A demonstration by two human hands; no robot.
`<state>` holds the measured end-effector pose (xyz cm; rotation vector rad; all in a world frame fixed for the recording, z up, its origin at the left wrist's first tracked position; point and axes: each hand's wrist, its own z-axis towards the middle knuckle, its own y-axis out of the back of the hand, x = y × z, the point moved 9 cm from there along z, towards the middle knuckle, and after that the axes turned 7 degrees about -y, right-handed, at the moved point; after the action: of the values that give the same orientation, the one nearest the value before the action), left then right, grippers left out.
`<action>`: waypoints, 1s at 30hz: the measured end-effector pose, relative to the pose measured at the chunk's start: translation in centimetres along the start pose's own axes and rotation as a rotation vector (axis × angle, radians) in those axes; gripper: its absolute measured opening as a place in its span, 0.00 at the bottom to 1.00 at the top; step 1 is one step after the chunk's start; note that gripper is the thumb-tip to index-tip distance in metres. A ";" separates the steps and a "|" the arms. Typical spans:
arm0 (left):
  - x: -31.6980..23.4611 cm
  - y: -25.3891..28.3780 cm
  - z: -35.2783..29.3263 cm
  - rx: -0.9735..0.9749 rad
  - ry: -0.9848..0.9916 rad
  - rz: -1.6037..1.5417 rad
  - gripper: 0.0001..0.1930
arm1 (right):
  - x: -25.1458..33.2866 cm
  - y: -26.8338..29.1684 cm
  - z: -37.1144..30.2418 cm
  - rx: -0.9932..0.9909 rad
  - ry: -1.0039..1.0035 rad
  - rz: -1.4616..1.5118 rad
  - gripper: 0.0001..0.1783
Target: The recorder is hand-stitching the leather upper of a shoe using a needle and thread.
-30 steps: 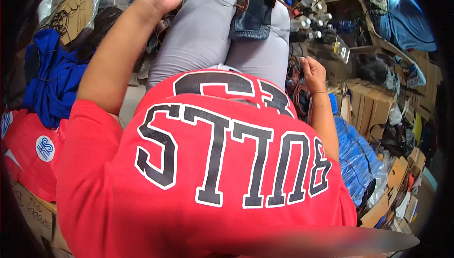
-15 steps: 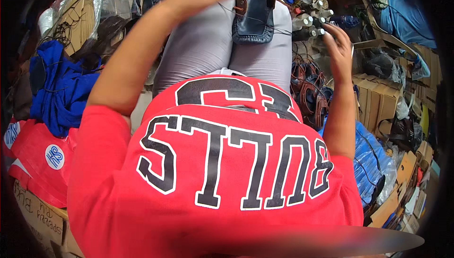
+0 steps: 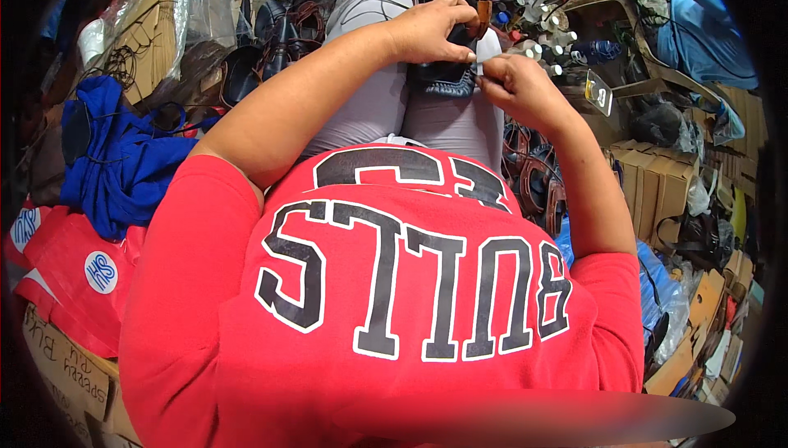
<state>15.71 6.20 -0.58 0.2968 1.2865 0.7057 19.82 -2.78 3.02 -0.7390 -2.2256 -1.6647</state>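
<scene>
The right hand [image 3: 525,88] is curled, its thumb and fingers appearing to pinch the lower end of a pale, flat strip [image 3: 483,50]; the strip's material cannot be confirmed. Just ahead and to its left, the left hand [image 3: 431,31] arches over the shoe [image 3: 449,85], thumb and fingers bent toward its near-right edge; whether they pinch that edge or only rest there cannot be told. The shoe lies under the left hand, its gathered toe toward the wearer, on the grey trousers [image 3: 355,113]; the thighs presumably serve as a work surface and steady it. The two hands meet at one side of the shoe, probably so that one braces while the other works the strip. Beyond the right hand stand bottles [image 3: 558,40], within reach; nearer the wearer lie brown uppers [image 3: 533,170], then boxes [image 3: 657,173] farther right.
</scene>
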 end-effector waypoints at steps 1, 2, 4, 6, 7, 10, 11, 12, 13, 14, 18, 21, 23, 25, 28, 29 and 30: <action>0.1 -0.1 0.0 0.000 0.003 0.001 0.21 | 0.1 -0.2 -0.4 0.001 0.003 0.001 0.12; 0.1 -0.1 0.1 -0.021 -0.015 0.026 0.22 | 0.0 0.2 -0.9 -0.045 0.007 0.019 0.13; 0.3 -0.2 0.4 -0.034 -0.045 0.051 0.23 | -0.6 0.2 -1.6 -0.085 0.009 0.065 0.14; -0.1 -0.3 0.5 -0.025 -0.022 0.014 0.22 | -0.6 0.3 -2.3 -0.101 -0.009 0.117 0.15; -0.1 -0.4 0.5 -0.016 -0.001 -0.020 0.20 | -0.6 0.5 -2.9 -0.120 -0.024 0.167 0.17; 0.4 0.2 0.3 -0.017 0.029 0.023 0.20 | 0.4 2.8 -5.4 -0.143 0.019 0.287 0.16; 0.2 0.6 0.6 -0.014 -0.003 0.052 0.20 | -0.8 3.0 -6.1 -0.152 -0.098 0.536 0.14; 0.3 0.7 0.7 0.048 -0.009 0.052 0.19 | -1.0 3.2 -6.1 -0.168 -0.098 0.499 0.11; 0.5 1.0 0.7 0.109 -0.014 0.053 0.19 | -1.2 3.4 -5.8 -0.182 -0.097 0.462 0.07; 0.3 1.2 0.9 0.177 -0.009 0.077 0.17 | -1.4 3.2 -5.5 -0.187 -0.104 0.460 0.07; -0.4 1.2 1.9 0.222 -0.037 0.114 0.14 | -1.2 2.6 -3.9 -0.295 -0.026 0.277 0.09; -1.0 1.6 2.0 0.174 -0.052 0.110 0.14 | -1.5 1.9 -2.6 -0.263 -0.036 0.153 0.13; 0.3 1.3 1.7 0.236 0.098 0.001 0.13 | -1.7 1.5 -2.1 -0.260 -0.028 0.137 0.12; 0.2 1.0 1.9 0.251 0.072 -0.067 0.13 | -1.5 1.6 -1.9 -0.272 -0.025 0.113 0.12; 0.4 0.6 1.8 0.272 0.070 -0.184 0.11 | -1.2 1.9 -1.6 -0.273 -0.042 0.085 0.11; 0.6 0.5 1.8 0.279 0.091 -0.237 0.10 | -1.1 1.9 -1.6 -0.263 -0.049 0.054 0.11; 0.6 0.5 1.9 0.280 0.089 -0.238 0.10 | -1.0 1.9 -1.6 -0.252 -0.056 0.023 0.11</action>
<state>17.38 7.27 -0.26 0.3353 1.4791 0.3392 21.54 -4.07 4.60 -0.8772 -2.0558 -1.9589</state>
